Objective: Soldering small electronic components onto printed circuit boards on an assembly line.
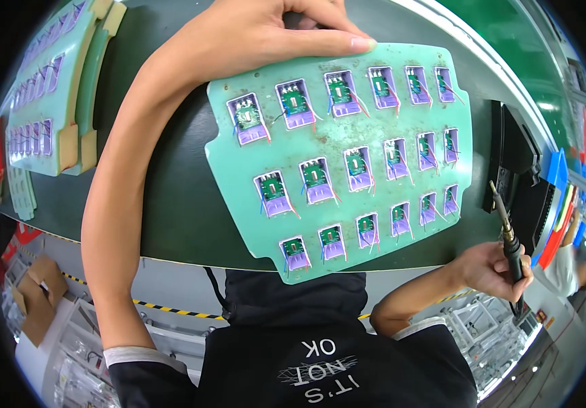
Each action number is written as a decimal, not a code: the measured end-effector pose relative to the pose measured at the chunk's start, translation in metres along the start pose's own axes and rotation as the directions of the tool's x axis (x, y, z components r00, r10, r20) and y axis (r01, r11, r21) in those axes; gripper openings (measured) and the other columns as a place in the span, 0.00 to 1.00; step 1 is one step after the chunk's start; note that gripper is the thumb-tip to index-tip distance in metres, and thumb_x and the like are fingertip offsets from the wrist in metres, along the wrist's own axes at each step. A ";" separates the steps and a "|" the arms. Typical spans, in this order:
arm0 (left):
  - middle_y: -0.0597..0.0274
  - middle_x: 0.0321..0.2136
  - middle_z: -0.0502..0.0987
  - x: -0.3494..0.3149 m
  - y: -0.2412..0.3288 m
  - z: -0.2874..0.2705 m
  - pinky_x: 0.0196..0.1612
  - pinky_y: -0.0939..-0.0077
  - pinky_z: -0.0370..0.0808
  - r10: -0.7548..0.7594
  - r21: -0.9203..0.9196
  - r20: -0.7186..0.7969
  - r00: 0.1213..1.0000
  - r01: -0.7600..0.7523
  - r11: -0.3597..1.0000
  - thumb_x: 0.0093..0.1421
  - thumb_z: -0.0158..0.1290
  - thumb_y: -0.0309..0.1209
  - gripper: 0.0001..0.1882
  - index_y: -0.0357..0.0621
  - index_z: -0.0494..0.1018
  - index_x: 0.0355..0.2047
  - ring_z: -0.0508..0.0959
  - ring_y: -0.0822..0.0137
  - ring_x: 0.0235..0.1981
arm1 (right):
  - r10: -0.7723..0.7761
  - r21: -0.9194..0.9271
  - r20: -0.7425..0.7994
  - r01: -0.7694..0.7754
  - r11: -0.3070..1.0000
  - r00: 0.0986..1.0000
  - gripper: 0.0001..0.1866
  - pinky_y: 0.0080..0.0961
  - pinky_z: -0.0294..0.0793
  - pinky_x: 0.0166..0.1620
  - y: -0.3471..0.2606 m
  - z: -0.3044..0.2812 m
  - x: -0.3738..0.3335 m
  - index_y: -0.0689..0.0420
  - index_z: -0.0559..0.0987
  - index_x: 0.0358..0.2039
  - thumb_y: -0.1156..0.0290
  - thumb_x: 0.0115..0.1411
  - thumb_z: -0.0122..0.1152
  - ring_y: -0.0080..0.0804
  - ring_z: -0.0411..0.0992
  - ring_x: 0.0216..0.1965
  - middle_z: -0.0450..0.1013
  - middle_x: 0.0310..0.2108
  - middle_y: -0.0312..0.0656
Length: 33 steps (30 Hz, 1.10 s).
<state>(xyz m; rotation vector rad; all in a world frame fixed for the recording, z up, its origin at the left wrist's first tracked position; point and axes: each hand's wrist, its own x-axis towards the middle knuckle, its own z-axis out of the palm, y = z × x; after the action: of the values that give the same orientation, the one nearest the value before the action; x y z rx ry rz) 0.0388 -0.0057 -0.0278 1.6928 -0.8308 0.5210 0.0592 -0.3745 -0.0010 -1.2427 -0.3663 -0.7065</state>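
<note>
Your left hand (310,26) is at the far edge of the green tray (235,166), with the thumb lying along that edge and its tip touching it; the other fingers are partly hidden, so I cannot tell whether they close on the tray. The tray sits in front of you over the middle of the dark surface (177,224), its near edge reaching past the near edge of the surface in this view; whether it lies flat or is lifted I cannot tell. It has three rows of six pockets, each showing a purple case (278,206) with a green circuit board (296,100), and thin red and blue wires (362,105) stick out of them. Your right hand (497,270) is wrapped round the handle of a soldering iron (512,251), near the right part of the surface's near edge. The iron's tip points away from you, apart from the tray's right edge and just beside a black device (510,146) toward the surface's right edge. Near the surface's left end, similar trays (67,109) are stacked, with beige blocks (69,146) at their edges.
</note>
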 end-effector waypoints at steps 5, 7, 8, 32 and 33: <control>0.65 0.18 0.72 0.007 0.026 -0.003 0.23 0.81 0.62 -0.348 0.182 0.004 0.937 0.342 0.922 0.52 0.57 0.32 0.10 0.43 0.78 0.34 0.67 0.76 0.19 | 0.045 0.040 -0.001 -0.045 0.998 0.999 0.15 0.14 0.48 0.17 -0.002 -0.002 -0.001 0.55 0.65 0.17 0.61 0.56 0.43 0.18 0.50 0.14 0.51 0.10 0.31; 0.65 0.18 0.72 0.009 0.032 -0.003 0.23 0.81 0.62 -0.595 0.250 -0.002 0.804 0.577 0.778 0.52 0.57 0.33 0.10 0.43 0.78 0.34 0.66 0.76 0.19 | 0.039 0.047 0.009 -0.040 0.998 0.999 0.15 0.14 0.48 0.17 0.000 -0.003 -0.001 0.55 0.65 0.16 0.61 0.56 0.43 0.18 0.50 0.14 0.51 0.10 0.31; 0.64 0.18 0.72 0.009 0.032 -0.003 0.23 0.81 0.62 -0.599 0.261 -0.007 0.801 0.580 0.772 0.52 0.57 0.33 0.10 0.43 0.78 0.33 0.66 0.75 0.19 | 0.034 0.054 0.017 -0.035 0.998 0.999 0.15 0.14 0.47 0.17 0.000 -0.004 -0.001 0.55 0.65 0.16 0.61 0.56 0.43 0.18 0.50 0.14 0.51 0.11 0.31; 0.68 0.20 0.66 0.010 0.022 0.006 0.21 0.83 0.53 -0.600 0.312 0.056 0.798 0.556 0.770 0.53 0.51 0.27 0.09 0.38 0.76 0.34 0.61 0.78 0.21 | -0.042 0.026 0.035 0.041 0.999 0.999 0.14 0.11 0.47 0.14 0.001 -0.006 0.001 0.57 0.63 0.17 0.62 0.55 0.44 0.15 0.49 0.09 0.53 0.09 0.31; 0.68 0.20 0.66 0.010 0.022 0.006 0.21 0.83 0.53 -0.599 0.313 0.059 0.799 0.555 0.771 0.53 0.51 0.27 0.09 0.38 0.76 0.34 0.61 0.78 0.21 | -0.032 0.041 0.035 0.031 0.999 0.999 0.14 0.11 0.47 0.14 0.001 -0.006 0.001 0.57 0.64 0.17 0.62 0.55 0.44 0.15 0.50 0.09 0.54 0.09 0.31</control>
<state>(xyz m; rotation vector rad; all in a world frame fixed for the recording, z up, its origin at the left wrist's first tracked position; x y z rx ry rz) 0.0281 -0.0173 -0.0077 2.1571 -0.2998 0.0721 0.0602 -0.3805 -0.0031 -1.2150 -0.4283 -0.7012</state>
